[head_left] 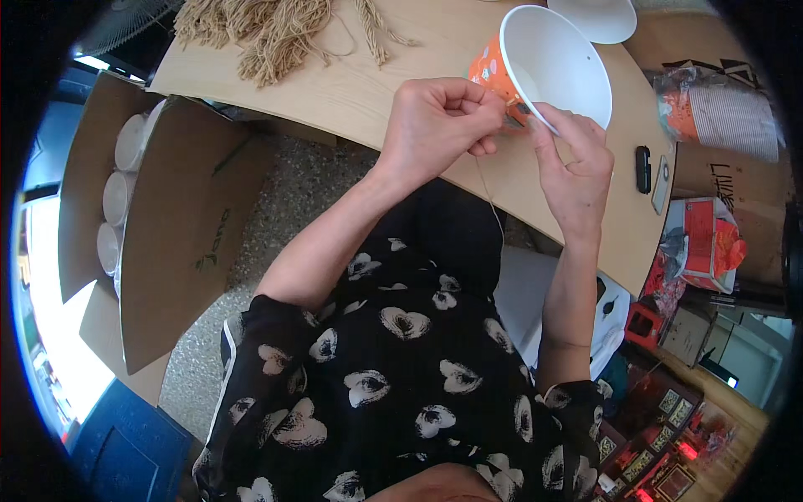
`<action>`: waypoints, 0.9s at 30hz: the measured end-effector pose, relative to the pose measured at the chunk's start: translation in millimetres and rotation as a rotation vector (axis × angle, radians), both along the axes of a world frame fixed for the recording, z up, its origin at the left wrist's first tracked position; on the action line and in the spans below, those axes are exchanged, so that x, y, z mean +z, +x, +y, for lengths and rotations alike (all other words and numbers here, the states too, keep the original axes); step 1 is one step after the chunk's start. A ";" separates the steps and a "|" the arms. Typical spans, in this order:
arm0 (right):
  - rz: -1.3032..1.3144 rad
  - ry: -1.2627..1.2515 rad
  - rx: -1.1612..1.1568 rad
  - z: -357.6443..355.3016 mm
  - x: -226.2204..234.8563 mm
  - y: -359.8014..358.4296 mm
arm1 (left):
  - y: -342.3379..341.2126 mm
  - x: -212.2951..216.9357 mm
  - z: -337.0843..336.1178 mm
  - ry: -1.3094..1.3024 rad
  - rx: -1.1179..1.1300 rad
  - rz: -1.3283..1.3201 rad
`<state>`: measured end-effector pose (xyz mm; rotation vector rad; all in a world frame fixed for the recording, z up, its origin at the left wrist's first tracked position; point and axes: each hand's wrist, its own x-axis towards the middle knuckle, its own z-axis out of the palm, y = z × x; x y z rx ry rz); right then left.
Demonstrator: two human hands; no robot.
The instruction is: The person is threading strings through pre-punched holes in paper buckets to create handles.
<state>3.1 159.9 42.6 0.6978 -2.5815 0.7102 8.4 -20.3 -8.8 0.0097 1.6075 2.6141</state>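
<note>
Both of my hands are raised over the near part of the table, close together in front of an orange-printed paper bucket (569,71) with a white inside. My left hand (431,125) is closed, thumb and forefinger pinched beside the bucket's printed wall. A thin string (492,197) hangs below those fingers toward my lap. My right hand (579,159) is closed too, its thumb and forefinger tips meeting where the bucket's lower rim shows. Whether they grip the rim or something small in front of it, I cannot tell. Bundles of beige twine (268,38) lie at the far left.
A white lid or bowl (598,17) is behind the bucket. A black object (642,170) and a phone-like slab (661,184) lie by the table's right edge. Wrapped stacked cups (723,117) sit beyond it. An open carton (180,226) with white round containers stands left.
</note>
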 end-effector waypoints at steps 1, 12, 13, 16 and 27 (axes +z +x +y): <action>-0.001 0.000 0.003 -0.4 -0.3 -0.2 | -0.4 -0.7 -0.9 0.012 -0.018 -0.011; -0.005 0.007 -0.006 -1.2 -0.6 -1.9 | -8.6 -4.6 -2.7 0.003 -0.089 0.013; -0.003 0.008 -0.007 -1.8 0.8 -1.5 | -9.4 -5.2 -2.9 0.026 -0.091 0.008; -0.051 0.021 -0.017 -5.2 5.2 0.5 | -8.8 -2.9 -4.6 0.057 -0.093 -0.038; -0.042 0.026 -0.034 -7.3 3.2 1.4 | -7.8 -12.2 -0.8 0.145 -0.098 -0.093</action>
